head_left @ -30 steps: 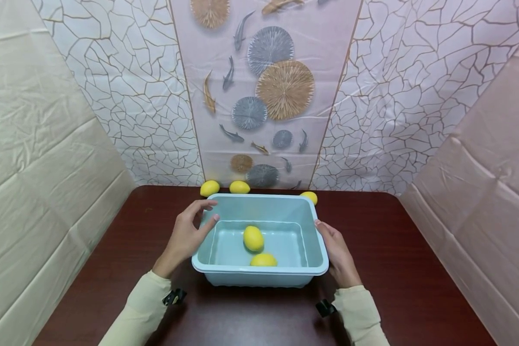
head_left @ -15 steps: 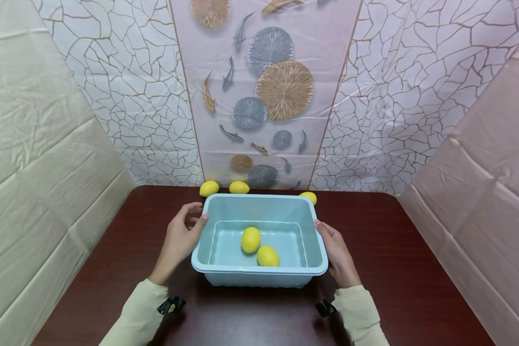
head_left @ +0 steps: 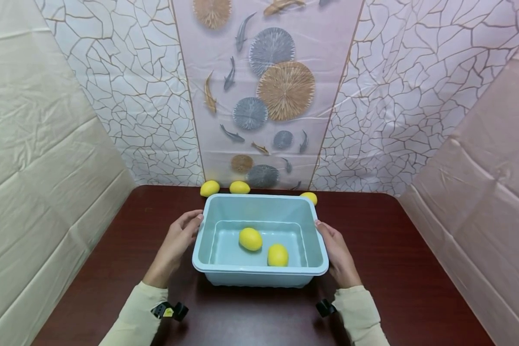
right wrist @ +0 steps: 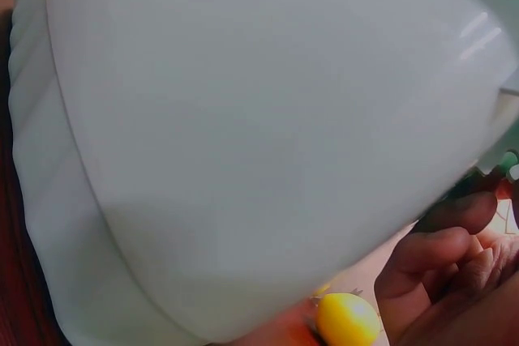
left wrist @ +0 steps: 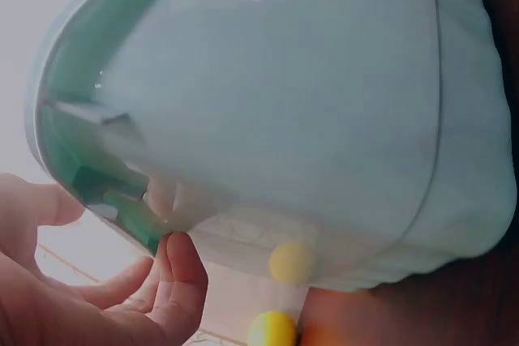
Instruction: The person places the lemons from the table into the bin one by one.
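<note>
A pale blue rectangular plastic basin (head_left: pixel 259 280) stands on the table between both hands. Two lemons lie on its floor, one lemon (head_left: pixel 250 239) near the middle and another lemon (head_left: pixel 278 255) nearer the front wall. My left hand (head_left: pixel 174 245) is at the basin's left rim; in the left wrist view its thumb (left wrist: pixel 61 204) meets the rim's edge and the fingers curl beneath. On the opposite side my right hand (head_left: pixel 338 251) grips the right rim, thumb on top, with curled fingers (right wrist: pixel 434 253) under the rim in the right wrist view.
Behind the basin, along the back edge of the dark red table (head_left: pixel 415 269), lie a lemon (head_left: pixel 209 188), a second lemon (head_left: pixel 240 187) and a third lemon (head_left: pixel 309 197), partly hidden by the rim. Patterned cloth (head_left: pixel 259 96) hangs behind; plain cloth walls flank both sides.
My left hand has drawn back from over the basin's interior to its left rim. The two lemons inside have rolled apart, the front one moving right. My right hand stays put.
</note>
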Demonstrator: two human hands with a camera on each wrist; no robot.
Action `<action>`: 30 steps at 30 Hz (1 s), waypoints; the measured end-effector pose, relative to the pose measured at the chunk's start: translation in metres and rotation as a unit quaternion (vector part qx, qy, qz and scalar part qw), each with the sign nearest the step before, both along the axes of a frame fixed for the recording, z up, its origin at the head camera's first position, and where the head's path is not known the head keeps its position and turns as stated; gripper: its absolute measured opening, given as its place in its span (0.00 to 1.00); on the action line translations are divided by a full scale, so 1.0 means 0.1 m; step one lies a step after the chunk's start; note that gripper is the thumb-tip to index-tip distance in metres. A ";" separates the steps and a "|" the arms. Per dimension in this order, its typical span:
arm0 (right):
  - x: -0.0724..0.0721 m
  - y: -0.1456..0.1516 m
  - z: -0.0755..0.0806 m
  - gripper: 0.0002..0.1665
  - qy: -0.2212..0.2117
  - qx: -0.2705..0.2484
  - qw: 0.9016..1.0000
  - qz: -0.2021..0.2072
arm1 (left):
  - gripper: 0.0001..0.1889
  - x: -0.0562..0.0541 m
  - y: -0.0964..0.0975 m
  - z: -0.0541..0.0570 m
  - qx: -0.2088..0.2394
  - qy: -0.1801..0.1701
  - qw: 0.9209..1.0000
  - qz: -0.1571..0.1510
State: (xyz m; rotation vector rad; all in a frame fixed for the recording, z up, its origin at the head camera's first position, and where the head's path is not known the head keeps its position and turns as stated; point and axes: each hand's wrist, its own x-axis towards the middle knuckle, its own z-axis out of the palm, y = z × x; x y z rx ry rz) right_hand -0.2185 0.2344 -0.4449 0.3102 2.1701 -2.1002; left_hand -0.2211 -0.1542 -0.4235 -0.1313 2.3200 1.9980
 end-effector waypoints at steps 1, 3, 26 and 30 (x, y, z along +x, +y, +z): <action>0.00 0.00 0.00 0.37 -0.001 -0.002 1.000 0.000 | 0.30 0.00 0.00 0.00 0.006 -0.006 1.000 0.001; 0.01 0.00 0.01 0.36 -0.003 -0.007 1.000 0.001 | 0.30 0.00 0.01 -0.01 0.014 -0.013 1.000 0.002; 0.02 -0.02 -0.01 0.36 0.003 -0.010 1.000 0.003 | 0.25 -0.06 -0.02 -0.11 0.084 -0.030 0.996 0.007; 0.03 -0.03 0.01 0.36 0.007 -0.007 1.000 0.007 | 0.25 -0.06 -0.03 -0.09 0.085 -0.030 0.996 0.013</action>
